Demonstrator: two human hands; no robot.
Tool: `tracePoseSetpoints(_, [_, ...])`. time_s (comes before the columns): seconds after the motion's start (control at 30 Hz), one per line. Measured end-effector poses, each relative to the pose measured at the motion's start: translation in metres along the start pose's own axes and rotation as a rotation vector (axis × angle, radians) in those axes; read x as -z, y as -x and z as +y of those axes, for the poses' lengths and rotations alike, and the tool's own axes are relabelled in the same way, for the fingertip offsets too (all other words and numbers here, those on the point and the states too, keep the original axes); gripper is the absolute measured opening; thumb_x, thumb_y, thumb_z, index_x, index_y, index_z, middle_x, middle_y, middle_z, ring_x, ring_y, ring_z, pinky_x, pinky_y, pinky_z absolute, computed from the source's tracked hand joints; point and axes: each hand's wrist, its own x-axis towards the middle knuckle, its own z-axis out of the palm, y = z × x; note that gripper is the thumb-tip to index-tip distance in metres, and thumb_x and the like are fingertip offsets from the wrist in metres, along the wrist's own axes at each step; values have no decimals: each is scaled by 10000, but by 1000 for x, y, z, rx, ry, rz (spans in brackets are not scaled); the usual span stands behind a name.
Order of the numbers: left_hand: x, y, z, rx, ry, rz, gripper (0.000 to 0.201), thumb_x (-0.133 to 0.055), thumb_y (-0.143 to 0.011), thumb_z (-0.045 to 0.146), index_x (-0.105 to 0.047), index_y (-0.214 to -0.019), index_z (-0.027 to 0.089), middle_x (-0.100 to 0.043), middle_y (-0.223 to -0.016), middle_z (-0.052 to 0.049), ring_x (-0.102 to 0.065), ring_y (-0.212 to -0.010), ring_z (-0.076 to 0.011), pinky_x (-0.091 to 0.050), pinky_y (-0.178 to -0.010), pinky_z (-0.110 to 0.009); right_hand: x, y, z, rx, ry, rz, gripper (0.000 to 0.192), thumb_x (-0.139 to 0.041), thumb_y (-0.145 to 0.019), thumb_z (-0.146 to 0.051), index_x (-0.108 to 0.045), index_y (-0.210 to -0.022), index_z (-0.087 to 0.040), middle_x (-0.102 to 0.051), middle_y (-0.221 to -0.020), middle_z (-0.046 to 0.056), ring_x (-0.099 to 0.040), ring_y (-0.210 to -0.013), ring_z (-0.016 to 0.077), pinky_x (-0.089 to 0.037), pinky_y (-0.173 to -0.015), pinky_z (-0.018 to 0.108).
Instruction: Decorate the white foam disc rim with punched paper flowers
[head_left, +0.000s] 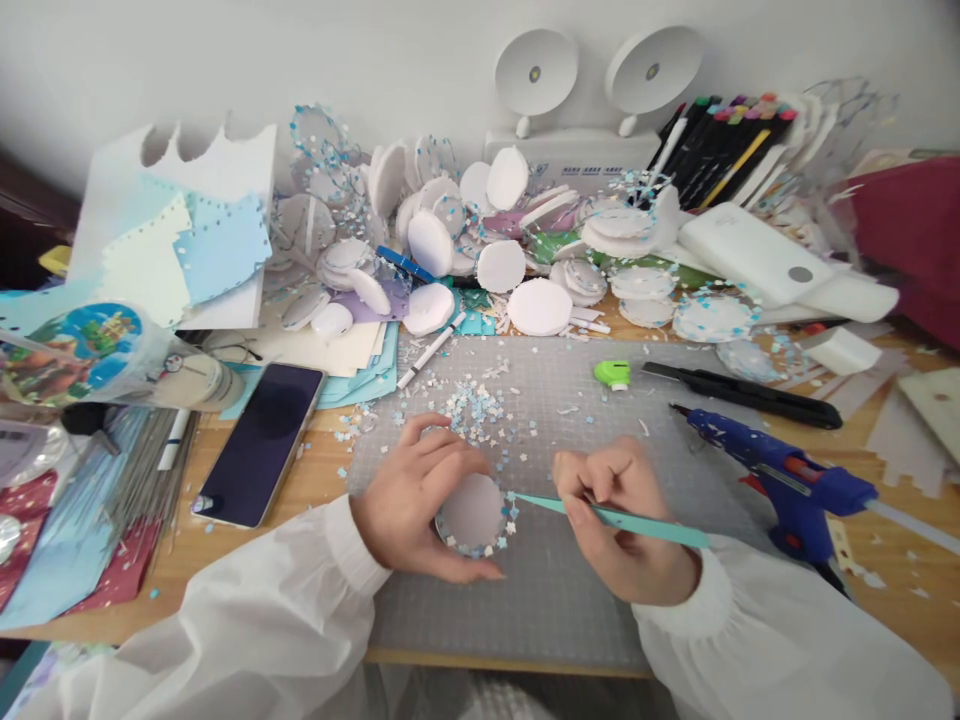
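Two hands work on a disc.
Left hand (420,495) curls tight around the disc (471,512); right hand (615,520) pinches a teal strip (622,520).

A wooden desk (315,480) carries a grey cutting mat (555,590) at its middle, strewn with small paper stars (480,405) in white and blue. On the mat's far edge sit a green tape dispenser (613,373) and a white marker (431,350). To the right lie a black utility knife (750,392) and a blue glue gun (780,475) (its nozzle reaches over the mat's edge). Left of the mat a dark phone (259,442) lies flat, screen up. A heap of white foam discs (517,260) fills the back of the desk, beside stacked paper sheets (330,350)
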Motion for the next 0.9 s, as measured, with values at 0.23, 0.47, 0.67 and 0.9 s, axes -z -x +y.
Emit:
tracePoseSetpoints(0.23, [-2, 1, -1, -13, -6, 11, 700, -707, -590, 637, -481, -1068, 178, -686, -897, -67, -626, -813, -237, -337, -933, -467, 0, 2, 1, -20, -40, -4, 160, -391, -928, -134, -290, -860, -238, -329, -666, -52, -310, -544, 99, -246, -503, 249])
tracePoseSetpoints(0.47, [-1, 0, -1, -17, 2, 13, 692, -713, -591, 630, -485, -1061, 175, -680, -889, -66, -629, -804, -232, -341, -927, -465, 2, 1, -2, -147, -103, 23, 144, -424, -947, -196, -311, -873, -248, -349, -674, -55, -307, -549, 96, -258, -514, 252])
tracePoseSetpoints(0.67, [0, 1, -1, -37, 12, 28, 706, -728, -577, 614, -478, -1068, 172, -685, -891, -63, -629, -807, -232, -335, -922, -456, 2, -1, -1, -277, -244, 42, 166, -463, -945, -254, -325, -854, -252, -357, -678, -59, -293, -555, 97, -239, -517, 255])
tracePoseSetpoints(0.9, [-1, 2, 0, -70, 29, 55, 702, -718, -583, 610, -466, -1076, 178, -685, -891, -62, -628, -790, -226, -345, -906, -458, 6, -3, 7, -428, -475, 61, 205, -529, -898, -253, -341, -818, -243, -339, -648, -61, -277, -590, 117, -212, -554, 283])
